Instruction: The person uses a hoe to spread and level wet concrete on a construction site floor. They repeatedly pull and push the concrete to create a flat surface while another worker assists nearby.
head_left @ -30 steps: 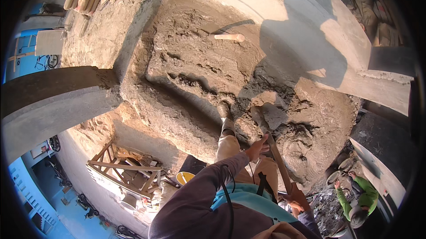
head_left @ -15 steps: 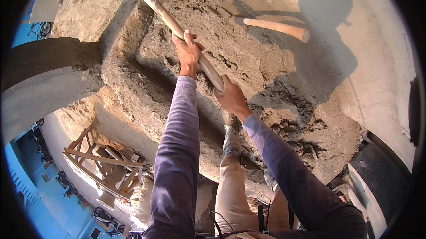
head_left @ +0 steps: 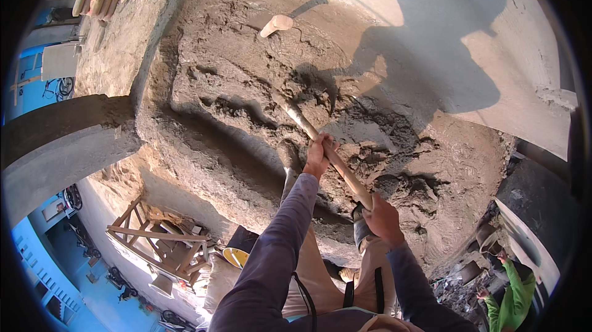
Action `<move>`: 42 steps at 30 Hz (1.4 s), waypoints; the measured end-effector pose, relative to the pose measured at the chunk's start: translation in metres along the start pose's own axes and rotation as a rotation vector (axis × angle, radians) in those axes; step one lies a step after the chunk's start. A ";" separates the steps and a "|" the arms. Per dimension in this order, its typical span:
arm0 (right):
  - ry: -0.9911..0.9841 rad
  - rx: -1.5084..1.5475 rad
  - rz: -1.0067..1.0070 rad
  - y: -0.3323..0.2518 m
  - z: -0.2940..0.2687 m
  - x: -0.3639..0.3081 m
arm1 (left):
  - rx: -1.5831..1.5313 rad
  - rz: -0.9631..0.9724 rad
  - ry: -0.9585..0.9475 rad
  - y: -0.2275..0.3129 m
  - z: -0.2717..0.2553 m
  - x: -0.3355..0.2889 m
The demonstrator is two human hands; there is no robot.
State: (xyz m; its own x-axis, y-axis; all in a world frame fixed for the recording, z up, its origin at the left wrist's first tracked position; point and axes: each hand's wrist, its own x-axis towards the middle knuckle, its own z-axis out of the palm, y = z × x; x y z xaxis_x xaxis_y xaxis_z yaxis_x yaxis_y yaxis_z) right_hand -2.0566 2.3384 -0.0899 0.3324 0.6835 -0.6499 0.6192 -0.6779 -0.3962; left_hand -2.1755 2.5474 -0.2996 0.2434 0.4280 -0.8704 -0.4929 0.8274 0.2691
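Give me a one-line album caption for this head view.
Both hands, left hand ahead of right hand, grip a wooden-handled tool dug into wet grey mortar.

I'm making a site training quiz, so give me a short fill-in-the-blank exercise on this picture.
1. Both hands grip one long wooden ____ of a tool.
2. The left hand holds it ____ up the shaft than the right hand.
3. The tool's head is sunk in a heap of wet ____.
4. A second tool lies at the heap's far edge, held by ____.

Missing words: handle; farther; mortar; nobody
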 end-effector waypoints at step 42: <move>-0.195 0.056 0.333 0.250 0.041 -0.132 | 0.116 -0.310 0.093 -0.277 -0.047 -0.046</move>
State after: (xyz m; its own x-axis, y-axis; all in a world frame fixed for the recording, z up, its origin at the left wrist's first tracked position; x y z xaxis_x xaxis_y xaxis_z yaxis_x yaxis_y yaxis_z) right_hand -1.9751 2.0676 -0.1300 0.3643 0.3626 -0.8578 0.4584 -0.8716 -0.1738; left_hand -2.0895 2.2813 -0.3539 0.2866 0.1195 -0.9506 -0.3076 0.9511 0.0268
